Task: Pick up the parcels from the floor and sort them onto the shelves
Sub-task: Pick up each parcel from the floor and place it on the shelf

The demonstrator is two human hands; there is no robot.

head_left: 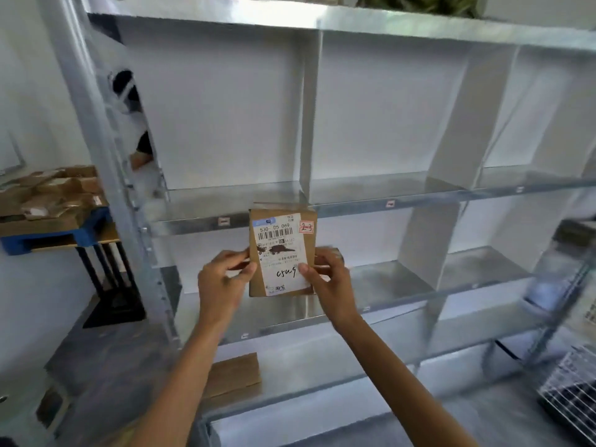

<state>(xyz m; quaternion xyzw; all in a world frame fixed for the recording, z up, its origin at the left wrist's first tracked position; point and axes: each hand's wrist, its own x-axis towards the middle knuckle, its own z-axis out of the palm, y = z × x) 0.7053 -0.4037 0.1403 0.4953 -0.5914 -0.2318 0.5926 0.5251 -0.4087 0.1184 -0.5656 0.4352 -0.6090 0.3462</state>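
Note:
I hold a small brown cardboard parcel [283, 233] upright in front of the metal shelving [419, 198], its white shipping label facing me. My left hand [222, 279] grips its lower left edge, thumb on the front. My right hand [329, 282] grips its lower right edge, with the thumb pressed on the label. The parcel hangs in the air before the left bays, level with the middle shelves. Another brown parcel [235, 375] lies flat on a lower shelf, below my left forearm.
White dividers [458, 156] split the shelves into bays. A blue pallet [58, 233] stacked with brown parcels sits on a black stand at the left. A wire basket [574, 391] stands at the lower right. A green bag [429, 3] lies on the top shelf.

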